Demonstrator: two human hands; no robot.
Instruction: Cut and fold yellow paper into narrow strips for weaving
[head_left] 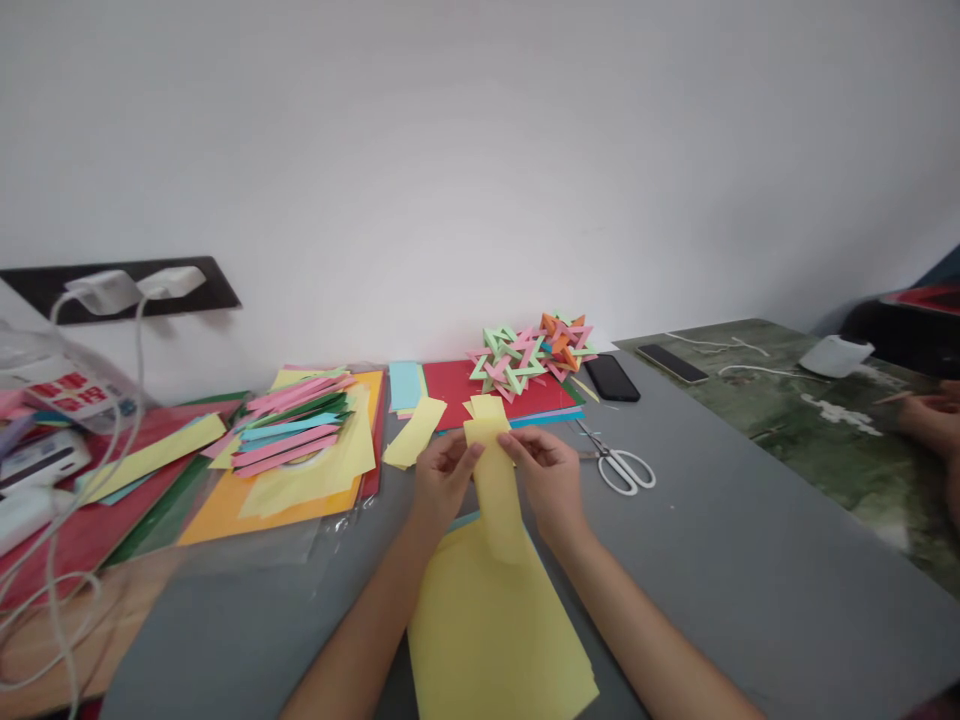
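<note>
A yellow paper strip (496, 500) stands upright between my hands, its top edge folded over. My left hand (444, 478) pinches its left edge, thumb in front. On the right edge, my right hand (547, 475) pinches the same strip with thumb and fingers. Below the strip lies a large yellow sheet (495, 630) with a blue edge showing at its top. More yellow strips (416, 432) rest on the table to the left of the held one. White-handled scissors (624, 470) lie open to the right of my right hand.
Folded paper stars (510, 360) sit on red sheets (446, 390) by the wall. A stack of coloured strips (292, 430) is at left, near white cables (52, 560). Two phones (612, 378) lie at right. Another person's hand (930, 425) is at the far right.
</note>
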